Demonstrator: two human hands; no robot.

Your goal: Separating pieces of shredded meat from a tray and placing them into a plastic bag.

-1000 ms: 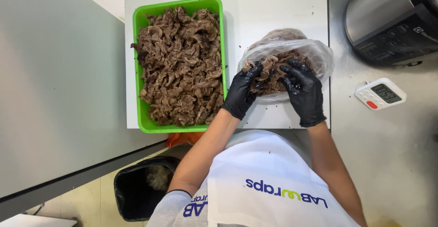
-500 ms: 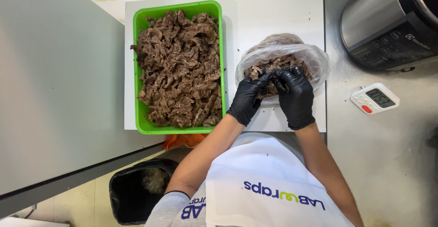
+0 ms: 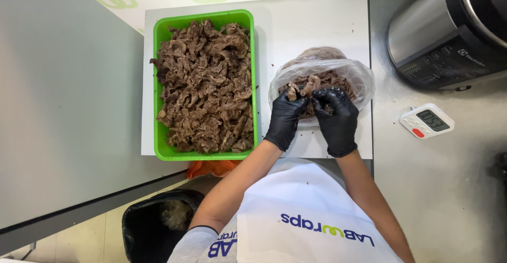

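- Hands in black gloves, seen from above at a white board point(image 3: 317, 25) laid on the bench point(image 3: 438, 199). Both work at the mouth of a clear plastic bag point(image 3: 359, 78) that sits on the right half of the board.
- Left hand point(image 3: 285, 120): grip closed, fingertips pinching a few strips of cooked brown meat point(image 3: 302, 87) at the near edge of the bag, just above its opening.
- Right hand point(image 3: 336, 120): fingers curled at the bag's near rim beside the left hand, apparently holding the film down so the mouth stays open; whether it also holds meat cannot be told.
- Bag: partly filled with the same shredded meat, its film bulging up and away on the far side.
- Green tray point(image 3: 157, 83): on the left half of the board, just beside the bag, heaped with sliced meat, so the supply lies within short reach of the left hand.
- Small white timer point(image 3: 426, 121) with a red button: on the bench to the right of the board, apart from the food, its display facing up.
- Steel cooker point(image 3: 449, 30): far right corner of the bench.
- Black bin point(image 3: 158, 226): on the floor, near left, below the bench edge.
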